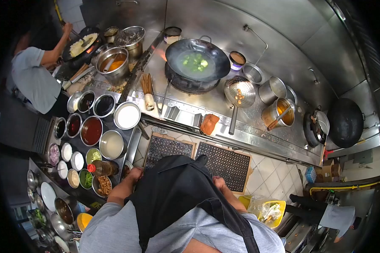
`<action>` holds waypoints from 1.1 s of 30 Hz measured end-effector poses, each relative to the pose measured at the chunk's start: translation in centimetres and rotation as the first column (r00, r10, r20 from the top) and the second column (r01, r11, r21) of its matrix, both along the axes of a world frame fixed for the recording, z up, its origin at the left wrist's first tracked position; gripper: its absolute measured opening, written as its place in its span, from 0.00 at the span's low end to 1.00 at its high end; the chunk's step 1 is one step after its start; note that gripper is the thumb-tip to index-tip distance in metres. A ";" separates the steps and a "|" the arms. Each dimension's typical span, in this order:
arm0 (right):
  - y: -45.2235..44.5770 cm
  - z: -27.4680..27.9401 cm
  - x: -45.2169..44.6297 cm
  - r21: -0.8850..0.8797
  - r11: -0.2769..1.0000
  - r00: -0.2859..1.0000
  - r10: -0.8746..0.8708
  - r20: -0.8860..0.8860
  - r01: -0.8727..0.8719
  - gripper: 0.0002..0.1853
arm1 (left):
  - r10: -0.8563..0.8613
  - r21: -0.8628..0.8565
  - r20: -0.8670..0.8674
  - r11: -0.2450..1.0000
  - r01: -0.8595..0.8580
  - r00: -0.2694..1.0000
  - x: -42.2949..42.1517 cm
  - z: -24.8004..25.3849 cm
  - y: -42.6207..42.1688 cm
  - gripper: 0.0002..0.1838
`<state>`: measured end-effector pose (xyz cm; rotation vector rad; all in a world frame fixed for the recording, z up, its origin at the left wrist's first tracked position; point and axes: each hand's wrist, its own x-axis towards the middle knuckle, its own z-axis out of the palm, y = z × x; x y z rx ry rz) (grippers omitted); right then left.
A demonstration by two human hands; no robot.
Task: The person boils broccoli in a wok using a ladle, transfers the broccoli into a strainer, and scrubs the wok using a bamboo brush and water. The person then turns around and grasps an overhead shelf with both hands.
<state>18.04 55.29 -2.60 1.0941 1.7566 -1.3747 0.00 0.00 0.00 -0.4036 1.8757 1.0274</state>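
One red-capped bottle (102, 168) is on the side counter (133, 145), just beside the left hand (133, 174); contact cannot be confirmed. The right hand (218, 182) is next to the black apron (169, 189). Both hands' fingers are hard to make out; how far open they are, and any grip, cannot be told. One wok (218, 63) with broccoli florets (195, 62), too hazy to count, is over the steel counter (198, 101). Two perforated mats (221, 166) lie on the tiled floor (267, 160).

Between left fingers (135, 173) and right fingers (218, 181), matt cloth apron (169, 181); beyond both, smooth glossy metal counter (252, 123).
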 end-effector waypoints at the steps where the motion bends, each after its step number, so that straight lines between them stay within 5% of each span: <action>1: -0.4 1.2 -0.3 0.037 0.998 0.998 0.058 -0.009 -0.058 0.17 | -0.118 -0.042 -0.080 0.993 0.114 0.990 0.1 -2.1 -0.8 0.10; 2: -0.8 2.2 0.2 0.056 0.994 0.995 0.097 -0.016 -0.096 0.16 | -0.236 -0.093 -0.153 0.970 0.224 0.960 0.3 -4.2 -1.6 0.15; 4: -1.0 3.6 0.7 0.085 0.985 0.987 0.155 -0.042 -0.151 0.16 | -0.431 -0.087 -0.369 0.898 0.431 0.824 2.1 -8.8 -3.0 0.07; 6: -1.1 3.5 0.4 0.088 0.983 0.983 0.169 -0.072 -0.163 0.15 | -0.427 -0.078 -0.375 0.899 0.431 0.823 1.7 -8.6 -2.9 0.08; 8: -0.8 2.5 1.1 0.083 0.984 0.983 0.167 -0.080 -0.161 0.15 | -0.229 -0.057 -0.143 0.973 0.223 0.963 1.3 -4.2 -1.4 0.13; 11: -0.1 0.0 2.0 0.089 0.980 0.978 0.185 -0.096 -0.177 0.16 | -0.078 -0.091 0.013 0.993 0.079 0.997 0.7 -1.2 0.1 0.14; 14: -0.1 -0.4 2.1 0.077 0.986 0.983 0.156 -0.094 -0.149 0.17 | -0.492 -0.187 -0.251 0.870 0.457 0.834 0.5 -8.0 -2.6 0.14; 16: -0.1 -0.7 1.9 0.076 0.989 0.988 0.132 -0.079 -0.126 0.17 | -0.312 0.028 -0.276 0.943 0.332 0.909 0.7 -5.3 -1.7 0.08; 18: -0.4 -0.4 1.5 0.067 0.995 0.996 0.074 -0.051 -0.071 0.17 | -0.182 0.130 -0.237 0.967 0.217 0.954 0.7 -2.6 -0.6 0.13; 26: -2.2 4.0 -0.5 0.049 0.997 0.997 -0.069 0.023 0.067 0.17 | 0.029 0.055 -0.049 0.998 -0.026 0.998 0.8 0.5 0.8 0.11; 27: -1.7 2.6 0.1 0.054 0.998 0.999 0.018 -0.033 -0.016 0.17 | -0.106 0.042 -0.136 0.993 0.113 0.985 0.7 0.6 0.6 0.10; 30: -0.7 0.0 1.4 0.079 0.991 0.989 0.113 -0.101 -0.105 0.16 | -0.518 -0.149 -0.413 0.850 0.506 0.749 1.1 -1.0 -0.8 0.08; 33: -2.8 5.3 -0.4 0.055 0.996 0.998 -0.070 0.008 0.070 0.12 | -0.805 -0.506 -0.532 0.551 0.663 0.263 1.2 -3.5 -1.7 0.12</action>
